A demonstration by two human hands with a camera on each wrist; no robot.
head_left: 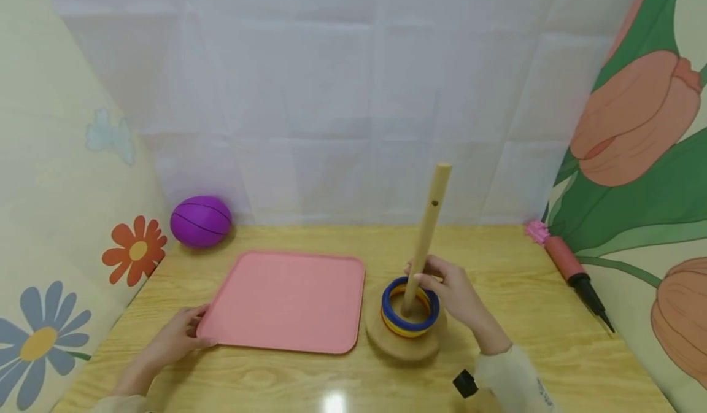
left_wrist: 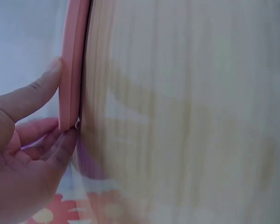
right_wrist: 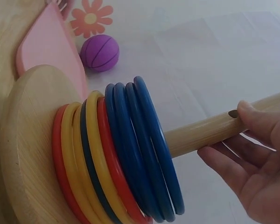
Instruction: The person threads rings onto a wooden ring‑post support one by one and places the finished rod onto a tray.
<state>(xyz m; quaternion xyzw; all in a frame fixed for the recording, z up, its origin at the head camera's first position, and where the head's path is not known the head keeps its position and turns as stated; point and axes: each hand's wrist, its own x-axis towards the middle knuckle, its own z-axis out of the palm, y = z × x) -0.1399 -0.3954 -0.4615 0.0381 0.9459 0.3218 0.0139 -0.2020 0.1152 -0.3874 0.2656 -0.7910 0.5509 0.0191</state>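
In the head view my left hand (head_left: 171,338) holds the near left corner of a pink tray (head_left: 287,302). The left wrist view shows the thumb on one face of the tray rim (left_wrist: 71,84) and fingertips at its edge. To the right of the tray is a wooden ring-toss stand with a round base (head_left: 403,350) and a tall pole (head_left: 429,223). My right hand (head_left: 455,287) grips the pole above the stacked rings. Several blue, yellow and red rings encircle the pole, the blue rings (right_wrist: 156,135) uppermost. Whether the base lies fully flat cannot be told.
A purple ball (head_left: 201,221) sits at the back left of the wooden table (head_left: 265,379). By the right edge lies a red and black hand pump (head_left: 569,262) with a pink end. White cloth hangs behind, and flowered cloths flank both sides.
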